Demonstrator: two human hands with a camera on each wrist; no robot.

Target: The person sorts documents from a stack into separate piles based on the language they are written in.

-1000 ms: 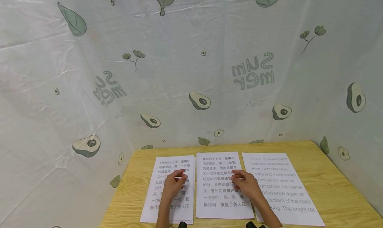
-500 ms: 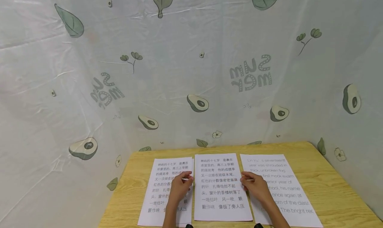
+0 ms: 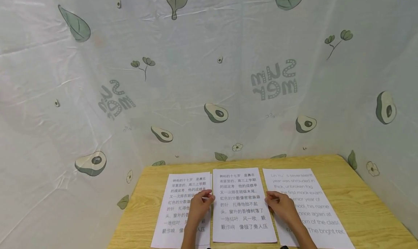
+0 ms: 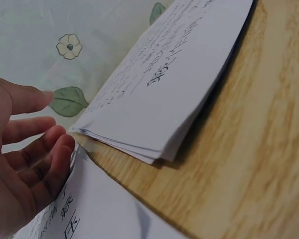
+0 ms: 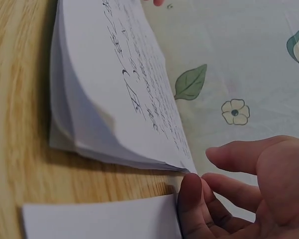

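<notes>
Head: fingers (image 3: 206, 193) flank middle papers (image 3: 241, 209).

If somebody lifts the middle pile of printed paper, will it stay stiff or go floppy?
The middle stack of printed sheets would probably sag if held by one edge: its near corner already bows in the right wrist view. The sheets may also slide apart, since several edges show separately.

Left paper (image 3: 176, 205), middle paper (image 3: 241, 205): "十七岁"; right paper (image 3: 315, 209): "exam"; curtain (image 3: 189, 82): mirrored "summer".

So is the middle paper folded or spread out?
Spread out: the middle paper lies face up, all four corners and its printed lines showing.
</notes>
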